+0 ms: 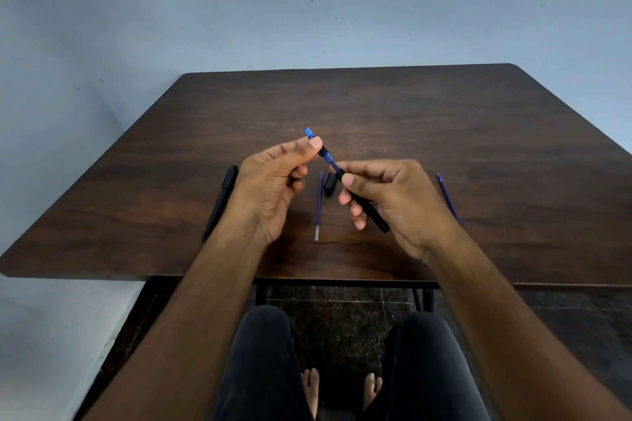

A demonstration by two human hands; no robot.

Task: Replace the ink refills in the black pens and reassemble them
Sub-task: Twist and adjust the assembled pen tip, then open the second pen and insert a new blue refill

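Above the middle of the dark wooden table (444,133), my right hand (393,202) grips a black pen barrel (372,215) that slants down to the right. My left hand (273,181) pinches the blue tip section (316,143) at its upper end, and a blue refill (333,166) shows between the two parts. A loose blue refill (319,207) lies on the table between my hands, with a black pen cap (329,184) beside it. A second black pen (220,203), capped, lies left of my left hand. Another blue refill (448,196) lies to the right.
The table's near edge (102,275) runs just above my knees, and its metal frame shows beneath it. A pale blue wall stands behind and to the left. My bare feet rest on a dark speckled floor (342,325) below.
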